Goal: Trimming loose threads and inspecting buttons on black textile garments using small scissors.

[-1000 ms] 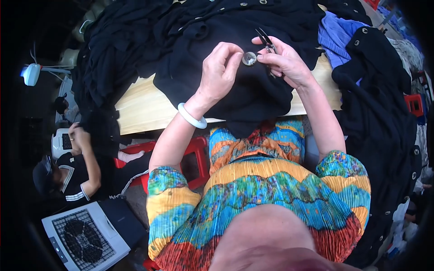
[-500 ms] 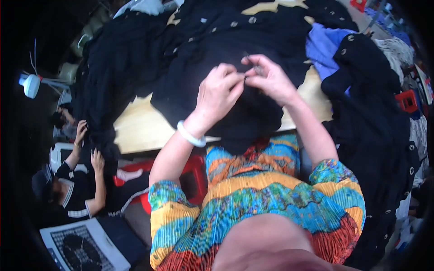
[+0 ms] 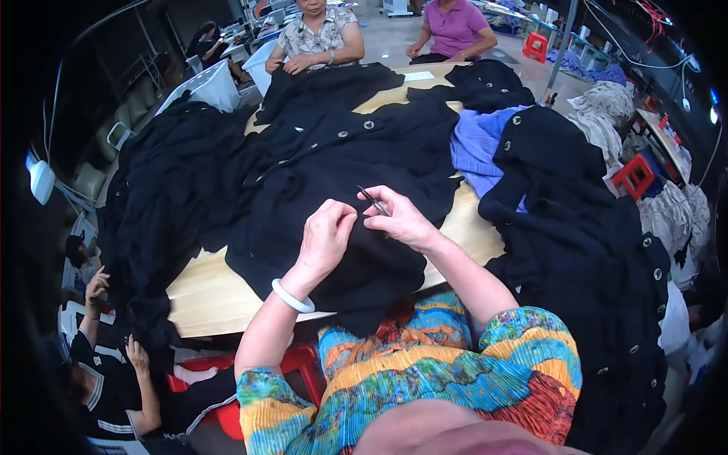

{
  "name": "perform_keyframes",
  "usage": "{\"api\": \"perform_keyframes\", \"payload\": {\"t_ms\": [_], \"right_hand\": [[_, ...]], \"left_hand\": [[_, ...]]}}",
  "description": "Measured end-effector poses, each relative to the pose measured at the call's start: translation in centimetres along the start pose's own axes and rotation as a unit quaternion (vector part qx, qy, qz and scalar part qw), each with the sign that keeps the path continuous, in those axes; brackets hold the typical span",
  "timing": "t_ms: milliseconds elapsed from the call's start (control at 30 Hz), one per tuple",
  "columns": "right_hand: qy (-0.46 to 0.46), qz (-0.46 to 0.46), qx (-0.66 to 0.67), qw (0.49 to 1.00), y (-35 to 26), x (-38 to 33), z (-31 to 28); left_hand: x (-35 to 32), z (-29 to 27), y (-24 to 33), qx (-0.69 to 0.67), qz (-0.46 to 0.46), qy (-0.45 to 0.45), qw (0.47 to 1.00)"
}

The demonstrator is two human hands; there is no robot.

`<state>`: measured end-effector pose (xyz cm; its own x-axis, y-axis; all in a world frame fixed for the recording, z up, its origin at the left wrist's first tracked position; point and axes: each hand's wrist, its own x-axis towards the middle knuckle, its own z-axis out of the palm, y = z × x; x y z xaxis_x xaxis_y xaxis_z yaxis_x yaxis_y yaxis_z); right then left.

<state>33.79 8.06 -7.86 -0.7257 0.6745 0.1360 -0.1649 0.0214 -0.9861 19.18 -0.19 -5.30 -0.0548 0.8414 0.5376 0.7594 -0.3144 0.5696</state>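
A black knit garment (image 3: 303, 189) is spread over the table in front of me. Above its near part, my left hand (image 3: 324, 236) is closed in a pinch, thumb against fingers; anything between the fingertips is too small to make out. A white bangle (image 3: 293, 297) circles that wrist. My right hand (image 3: 408, 226) is closed around slim dark thread snips (image 3: 371, 199), their points angled up and to the left. Only a small gap separates the two hands' fingertips.
Black garments with metal eyelets (image 3: 584, 250) heap at right beside a purple knit piece (image 3: 478, 144). Pale wooden tabletop (image 3: 208, 296) shows between the garments. Two people (image 3: 322, 38) sit across the table, another person (image 3: 114, 387) at left. Red stools (image 3: 633, 176) stand around.
The view has tilted up, bringing in the table's far side and the people there. My hands have drawn slightly apart, and the snips in my right hand now show more plainly.
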Motion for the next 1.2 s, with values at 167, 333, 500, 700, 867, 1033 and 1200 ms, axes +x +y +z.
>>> {"api": "perform_keyframes", "payload": {"t_ms": [167,333,500,700,867,1033,1200], "right_hand": [[0.006,-0.002,-0.004,1.000,0.4,0.3,-0.1],[0.025,0.026,-0.039,0.999,-0.6,0.2,0.1],[0.027,0.022,-0.006,0.999,-0.4,0.1,-0.1],[0.019,0.022,-0.011,1.000,-0.2,0.1,0.0],[0.024,0.031,-0.031,0.999,0.0,0.1,-0.6],[0.110,-0.082,-0.353,0.926,1.2,0.1,-1.1],[0.086,-0.102,-0.448,0.884,-0.9,-1.7,-0.2]], "left_hand": [[0.2,0.2,-1.1,-0.073,-0.058,-0.005,0.996],[0.3,0.1,-2.6,-0.069,-0.006,-0.017,0.997],[0.2,-0.2,-3.6,-0.020,-0.032,-0.065,0.997],[-0.3,-0.2,-3.5,-0.080,-0.108,-0.062,0.989],[-0.3,0.3,-3.4,-0.190,-0.181,-0.076,0.962],[0.0,1.2,-3.2,-0.368,-0.324,-0.082,0.868],[0.5,1.3,-3.8,-0.352,-0.348,-0.088,0.864]]}}
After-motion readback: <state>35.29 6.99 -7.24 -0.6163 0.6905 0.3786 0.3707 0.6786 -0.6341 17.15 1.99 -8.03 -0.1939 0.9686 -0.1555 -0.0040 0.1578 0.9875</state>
